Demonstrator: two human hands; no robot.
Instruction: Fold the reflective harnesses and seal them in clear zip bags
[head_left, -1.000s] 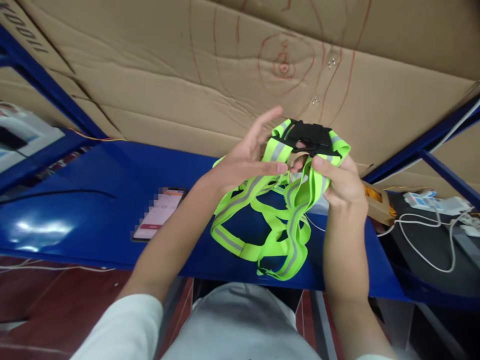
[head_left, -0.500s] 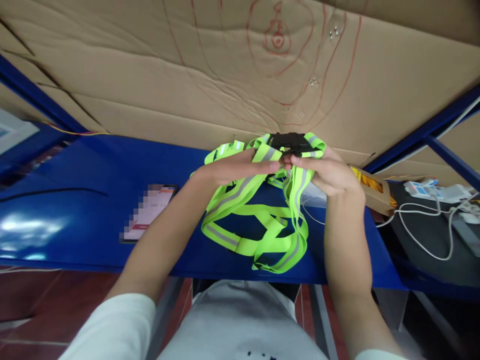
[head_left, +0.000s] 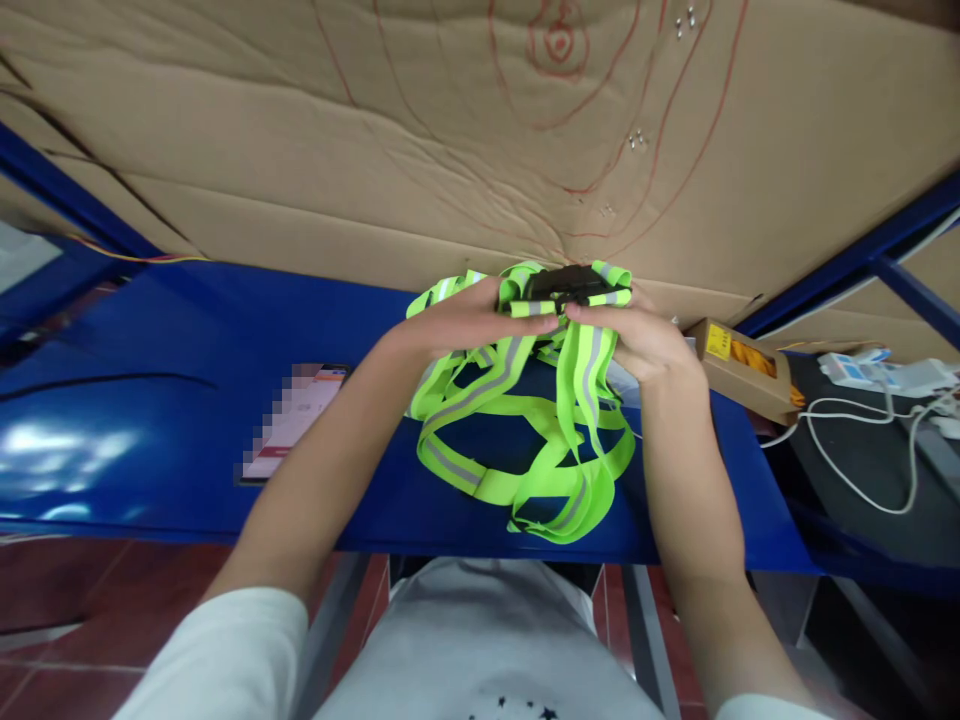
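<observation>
A neon-green reflective strap vest (head_left: 525,440) with grey stripes hangs from both my hands over the blue table (head_left: 180,400). My left hand (head_left: 465,325) grips a bundle of its straps, fingers closed over them. My right hand (head_left: 637,340) pinches the straps just beside the black plastic buckle (head_left: 562,283), which sits at the top between the two hands. The lower loops of the vest rest on the table near its front edge.
A phone (head_left: 292,425) with a lit screen lies on the table to the left. A small brown cardboard box (head_left: 742,365) sits at the right, with white cables (head_left: 862,450) and chargers beyond. Large cardboard sheets (head_left: 450,130) stand behind the table.
Both hands have lowered with the vest and drawn together. My left hand, with fingers spread a second ago, has closed over the straps. The buckle has tipped flatter.
</observation>
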